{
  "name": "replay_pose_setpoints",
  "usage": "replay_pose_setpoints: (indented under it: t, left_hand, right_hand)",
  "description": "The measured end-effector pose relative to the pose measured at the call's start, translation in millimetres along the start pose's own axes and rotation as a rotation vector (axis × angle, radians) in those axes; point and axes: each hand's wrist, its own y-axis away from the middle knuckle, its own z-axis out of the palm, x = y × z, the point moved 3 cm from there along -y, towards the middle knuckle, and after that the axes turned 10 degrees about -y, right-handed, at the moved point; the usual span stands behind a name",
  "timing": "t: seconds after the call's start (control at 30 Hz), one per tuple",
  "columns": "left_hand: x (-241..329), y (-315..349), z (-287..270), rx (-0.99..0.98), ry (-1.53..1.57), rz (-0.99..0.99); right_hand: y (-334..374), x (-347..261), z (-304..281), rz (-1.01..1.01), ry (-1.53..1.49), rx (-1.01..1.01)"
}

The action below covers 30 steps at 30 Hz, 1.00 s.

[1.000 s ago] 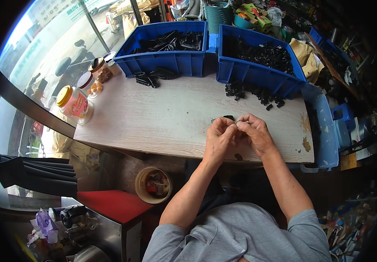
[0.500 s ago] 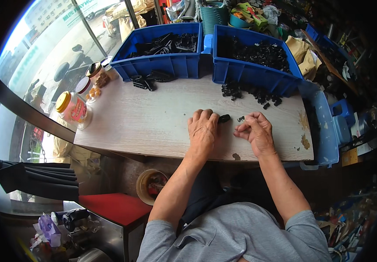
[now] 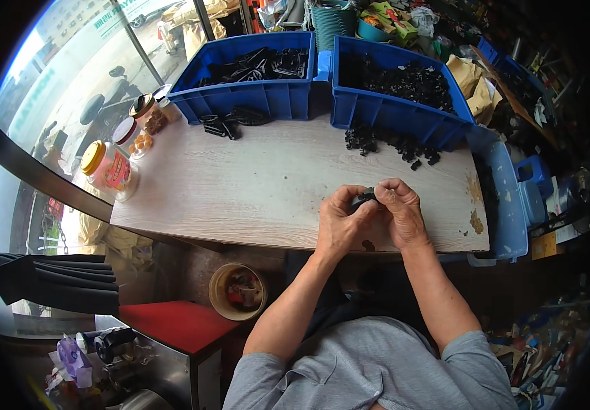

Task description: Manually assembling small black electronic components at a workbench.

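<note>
My left hand (image 3: 338, 219) is closed around a black plastic part (image 3: 363, 198), thumb and fingers gripping its sides, above the front of the table. My right hand (image 3: 405, 217) meets it there, thumb and forefinger pinched at the part's upper right end. A small black piece was in that pinch a moment earlier; now the fingers mostly hide it. Beyond my hands lies a loose pile of small black pieces (image 3: 362, 139). A few longer black parts (image 3: 220, 127) lie farther left on the table.
Two blue bins stand along the back: the left bin (image 3: 247, 97) holds long black parts, the right bin (image 3: 397, 125) small ones. Lidded jars (image 3: 110, 171) line the table's (image 3: 240, 184) left edge. A bucket (image 3: 216, 294) sits on the floor below. A pale blue tub (image 3: 513, 205) adjoins the right side.
My left hand has lifted the black part off the table and moved right. My right hand's small piece has come together with it; both hands now meet.
</note>
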Motion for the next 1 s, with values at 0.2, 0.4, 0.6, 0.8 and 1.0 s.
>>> replay_pose_setpoints:
  t: [0.2, 0.4, 0.6, 0.8, 1.0]
  left_hand:
    - [3, -2, -2, 0.039, 0.003, -0.059]
    - [18, -1, 2, 0.068, 0.095, -0.164]
    - [6, -6, -7, 0.185, 0.077, -0.101]
    - [13, 3, -9, 0.183, 0.158, -0.133]
    - [10, 2, -7, 0.077, 0.133, -0.124]
  right_hand:
    - [2, -4, 9, 0.102, 0.010, -0.036]
    - [-1, -3, -5, 0.097, 0.082, -0.011]
    - [1, -8, 19, 0.140, 0.208, 0.043]
    - [2, -8, 26, 0.223, 0.417, -0.012]
    - [2, -3, 12, 0.041, 0.384, -0.040]
